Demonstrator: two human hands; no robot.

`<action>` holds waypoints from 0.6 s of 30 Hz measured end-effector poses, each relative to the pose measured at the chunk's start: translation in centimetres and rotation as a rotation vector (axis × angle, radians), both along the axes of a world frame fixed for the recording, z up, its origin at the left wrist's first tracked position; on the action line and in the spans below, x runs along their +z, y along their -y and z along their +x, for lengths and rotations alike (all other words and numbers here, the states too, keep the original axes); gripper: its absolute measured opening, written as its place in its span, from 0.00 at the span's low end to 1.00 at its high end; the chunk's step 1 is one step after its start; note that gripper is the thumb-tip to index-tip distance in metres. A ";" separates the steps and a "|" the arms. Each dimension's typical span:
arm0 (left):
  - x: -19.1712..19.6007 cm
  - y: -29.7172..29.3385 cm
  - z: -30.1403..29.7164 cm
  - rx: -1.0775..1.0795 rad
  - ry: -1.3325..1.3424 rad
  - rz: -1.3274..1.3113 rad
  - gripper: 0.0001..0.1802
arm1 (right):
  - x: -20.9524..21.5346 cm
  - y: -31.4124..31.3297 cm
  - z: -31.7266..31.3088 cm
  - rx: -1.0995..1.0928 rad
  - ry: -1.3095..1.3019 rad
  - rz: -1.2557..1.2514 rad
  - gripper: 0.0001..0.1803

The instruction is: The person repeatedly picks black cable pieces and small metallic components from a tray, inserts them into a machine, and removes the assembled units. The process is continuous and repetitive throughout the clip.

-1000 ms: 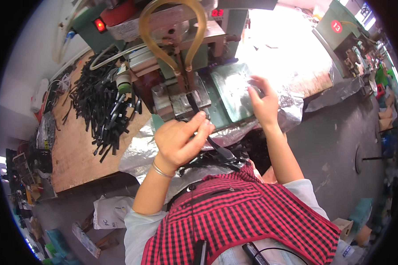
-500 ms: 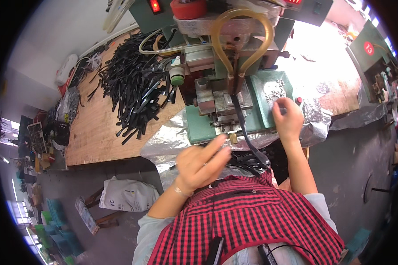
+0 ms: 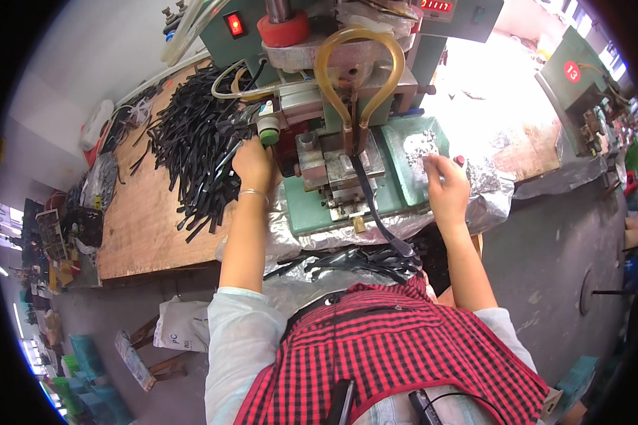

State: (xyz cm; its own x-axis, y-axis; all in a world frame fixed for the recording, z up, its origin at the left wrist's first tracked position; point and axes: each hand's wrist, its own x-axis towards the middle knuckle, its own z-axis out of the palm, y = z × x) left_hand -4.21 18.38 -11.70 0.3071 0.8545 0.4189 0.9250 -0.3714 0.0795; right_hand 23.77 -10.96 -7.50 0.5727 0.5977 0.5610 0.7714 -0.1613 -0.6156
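Note:
My left hand [image 3: 252, 165] reaches to the near right edge of a heap of black strips [image 3: 200, 134], close beside a green push button [image 3: 268, 136] on the machine. Its fingertips are mostly hidden against the strips, so I cannot see whether they grip one. Over the green tray [image 3: 408, 190], my right hand [image 3: 447, 190] has thumb and fingers pinched together at small silvery pieces [image 3: 422, 146]; anything between the fingertips is too small to make out. One black strap [image 3: 371, 195] runs from the machine's metal fixture [image 3: 347, 170] down toward my lap.
The green machine [image 3: 397, 92] stands ahead, a looped amber tube [image 3: 361, 35] on its front. More black strips [image 3: 354, 263] lie on silvery sheeting by my lap. A red button [image 3: 460, 161] sits right of the tray. A white sack [image 3: 181, 324] and a wooden stool [image 3: 136, 358] stand lower left.
My left hand has moved from in front of the machine, up and left to the strip heap. My right hand stays at the tray, its fingers among the silvery pieces. The view has shifted slightly.

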 end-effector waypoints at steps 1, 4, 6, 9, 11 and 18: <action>-1.0 -0.1 -0.3 -0.001 -0.025 -0.018 0.10 | -0.3 0.8 0.2 -0.027 0.036 -0.011 0.06; -0.7 2.3 -2.3 0.013 -0.089 -0.085 0.11 | 0.5 3.9 0.5 -0.066 0.119 -0.002 0.07; 0.8 4.0 -4.1 -0.012 -0.067 -0.076 0.11 | 0.4 6.2 0.9 -0.102 0.141 -0.018 0.07; 3.8 6.8 -5.9 -0.018 0.215 -0.022 0.17 | -0.4 8.1 1.3 -0.132 0.092 -0.005 0.08; 5.7 7.8 -6.9 0.009 0.300 0.000 0.18 | 0.7 7.4 0.3 -0.072 -0.054 0.037 0.09; 6.3 6.9 -6.4 -0.170 0.761 -0.211 0.19 | 8.5 -1.7 -4.7 0.415 -0.096 0.239 0.11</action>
